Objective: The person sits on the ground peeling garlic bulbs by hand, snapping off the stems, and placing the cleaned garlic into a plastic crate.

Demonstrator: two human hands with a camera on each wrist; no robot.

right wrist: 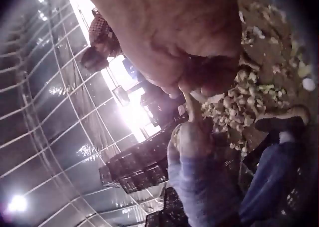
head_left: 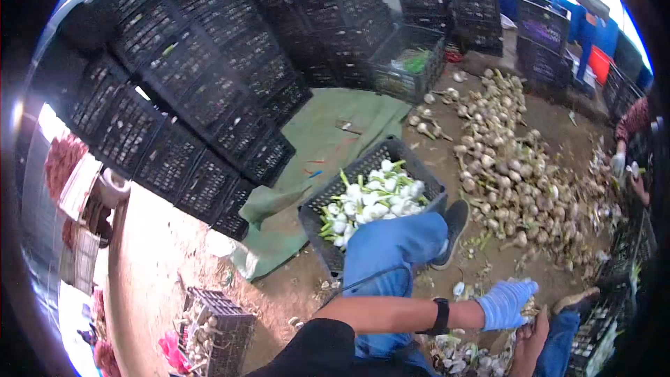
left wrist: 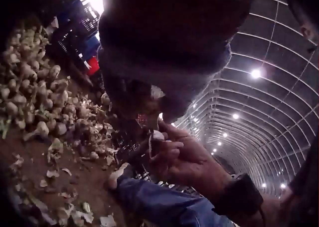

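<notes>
As the gloved left hand [head_left: 504, 304] gripped garlic [head_left: 531, 308] at the head view's lower right and the bare right hand [head_left: 532, 342] pinched a blurred pale piece [left wrist: 158, 135], steady support with light, short pulls seemed safest.

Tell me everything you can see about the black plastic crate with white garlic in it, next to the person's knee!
The black plastic crate is a box with an open top and walls full of little holes. It stands upright on the floor, bordering a flat green sheet. Inside is a heap of white garlic bulbs with green stems. A blue-trousered leg hides part of its near side, so I can't tell whether they touch. Its bottom is hidden too.
</notes>
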